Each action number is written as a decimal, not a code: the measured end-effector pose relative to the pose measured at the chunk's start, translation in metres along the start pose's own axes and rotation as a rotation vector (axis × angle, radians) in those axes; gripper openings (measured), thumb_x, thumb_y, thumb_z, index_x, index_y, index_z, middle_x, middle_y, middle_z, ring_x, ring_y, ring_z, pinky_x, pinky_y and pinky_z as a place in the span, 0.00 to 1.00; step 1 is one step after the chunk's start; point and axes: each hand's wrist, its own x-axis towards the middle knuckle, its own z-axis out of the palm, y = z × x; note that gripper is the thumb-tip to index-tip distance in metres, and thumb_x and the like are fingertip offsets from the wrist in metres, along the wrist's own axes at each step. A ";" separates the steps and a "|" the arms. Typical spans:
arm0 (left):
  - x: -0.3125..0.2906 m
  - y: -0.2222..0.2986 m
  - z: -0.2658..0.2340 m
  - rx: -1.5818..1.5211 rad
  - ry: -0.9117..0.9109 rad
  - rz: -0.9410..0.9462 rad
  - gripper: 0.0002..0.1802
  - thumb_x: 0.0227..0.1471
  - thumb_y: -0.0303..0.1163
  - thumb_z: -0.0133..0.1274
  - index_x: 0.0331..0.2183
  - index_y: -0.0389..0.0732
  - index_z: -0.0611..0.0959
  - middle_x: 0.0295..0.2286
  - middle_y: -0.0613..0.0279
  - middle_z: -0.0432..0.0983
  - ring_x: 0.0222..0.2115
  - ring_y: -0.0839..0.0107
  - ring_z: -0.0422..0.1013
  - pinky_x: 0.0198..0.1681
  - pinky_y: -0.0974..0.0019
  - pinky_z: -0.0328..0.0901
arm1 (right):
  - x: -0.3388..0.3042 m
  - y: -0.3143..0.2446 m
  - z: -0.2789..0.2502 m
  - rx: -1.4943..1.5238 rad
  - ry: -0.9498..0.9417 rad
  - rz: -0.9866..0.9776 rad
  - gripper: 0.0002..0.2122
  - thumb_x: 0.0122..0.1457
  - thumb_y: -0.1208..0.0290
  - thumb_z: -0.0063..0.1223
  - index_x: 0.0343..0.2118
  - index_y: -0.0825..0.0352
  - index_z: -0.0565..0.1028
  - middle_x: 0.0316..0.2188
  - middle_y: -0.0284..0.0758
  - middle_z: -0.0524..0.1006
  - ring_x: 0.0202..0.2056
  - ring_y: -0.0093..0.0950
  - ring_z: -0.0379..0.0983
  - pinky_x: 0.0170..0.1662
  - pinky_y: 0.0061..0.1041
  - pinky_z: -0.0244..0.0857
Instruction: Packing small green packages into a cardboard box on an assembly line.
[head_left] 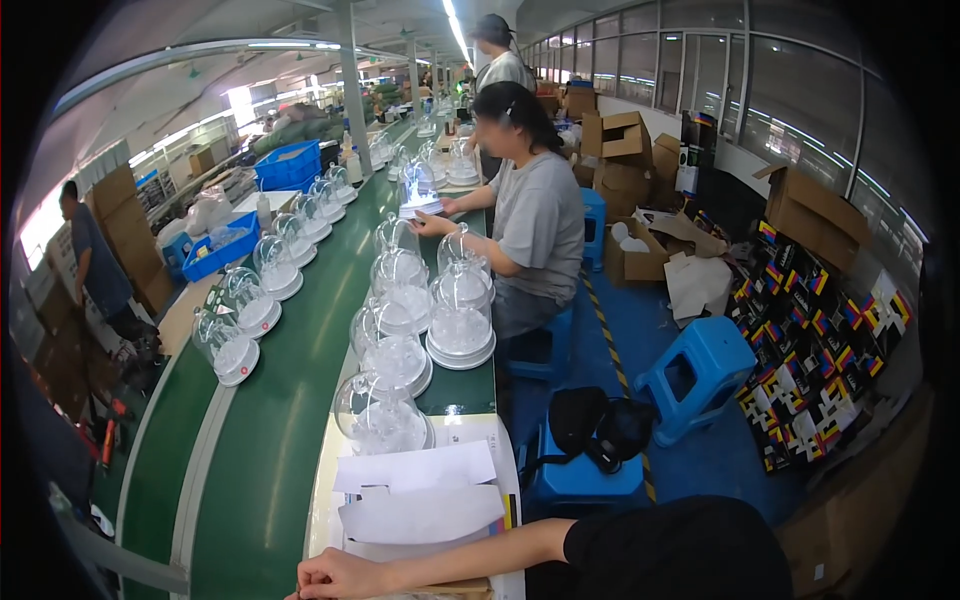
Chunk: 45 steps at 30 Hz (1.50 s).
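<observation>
My right hand (340, 576) is at the bottom edge, its forearm reaching in from the lower right out of a black sleeve. Its fingers are curled together, and the picture's edge cuts off whatever they may hold. Close beyond my forearm lie white paper sheets (420, 512) on the pale worktop. Just past them sits a clear dome on a white base (385, 420), tilted in view. Several more such domes (460, 320) stand behind it in two rows. My left hand is out of view.
A green conveyor belt (290, 370) runs along the left, with a row of domes (278, 265) on its far side. A co-worker (540, 210) in grey holds a lit dome (418, 188). Blue stools (700, 370), one with a black bag (580, 420), and cartons (815, 215) stand right.
</observation>
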 end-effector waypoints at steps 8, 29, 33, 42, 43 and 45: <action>0.002 -0.011 -0.009 0.152 0.014 -0.048 0.12 0.56 0.27 0.53 0.43 0.36 0.76 0.35 0.58 0.78 0.34 0.75 0.73 0.39 0.72 0.68 | -0.001 0.002 0.000 -0.083 -0.059 -0.048 0.11 0.58 0.68 0.53 0.24 0.68 0.69 0.13 0.31 0.75 0.15 0.18 0.68 0.20 0.19 0.59; 0.009 0.022 -0.006 0.062 0.000 -0.019 0.11 0.57 0.25 0.40 0.36 0.36 0.78 0.33 0.56 0.77 0.35 0.67 0.73 0.41 0.65 0.67 | -0.007 -0.012 0.015 0.262 0.046 -0.132 0.06 0.59 0.77 0.52 0.36 0.68 0.79 0.25 0.31 0.79 0.25 0.18 0.74 0.28 0.17 0.68; 0.008 0.020 -0.005 -0.108 0.127 -0.129 0.10 0.57 0.25 0.41 0.36 0.35 0.78 0.32 0.56 0.77 0.34 0.68 0.73 0.41 0.65 0.68 | -0.008 -0.013 0.018 0.187 -0.030 0.012 0.06 0.57 0.76 0.55 0.37 0.69 0.79 0.26 0.32 0.80 0.27 0.18 0.75 0.30 0.18 0.69; 0.007 -0.011 -0.010 -0.231 0.105 -0.180 0.10 0.56 0.26 0.50 0.41 0.35 0.77 0.34 0.56 0.77 0.35 0.70 0.72 0.40 0.67 0.68 | -0.005 0.008 0.011 0.247 -0.069 0.165 0.08 0.55 0.75 0.57 0.38 0.70 0.77 0.26 0.33 0.80 0.29 0.20 0.77 0.31 0.20 0.70; 0.006 -0.004 -0.012 -0.216 0.095 -0.170 0.10 0.56 0.25 0.51 0.41 0.34 0.77 0.34 0.57 0.77 0.34 0.72 0.72 0.39 0.69 0.68 | -0.006 0.007 0.014 0.251 -0.060 0.140 0.08 0.57 0.74 0.56 0.38 0.70 0.77 0.26 0.32 0.80 0.28 0.19 0.76 0.30 0.19 0.70; 0.003 0.007 -0.015 -0.186 0.074 -0.151 0.09 0.55 0.23 0.53 0.40 0.33 0.77 0.33 0.59 0.76 0.33 0.75 0.72 0.38 0.73 0.67 | -0.005 0.004 0.020 0.258 -0.056 0.112 0.08 0.58 0.73 0.55 0.38 0.70 0.78 0.26 0.31 0.80 0.27 0.19 0.75 0.29 0.19 0.69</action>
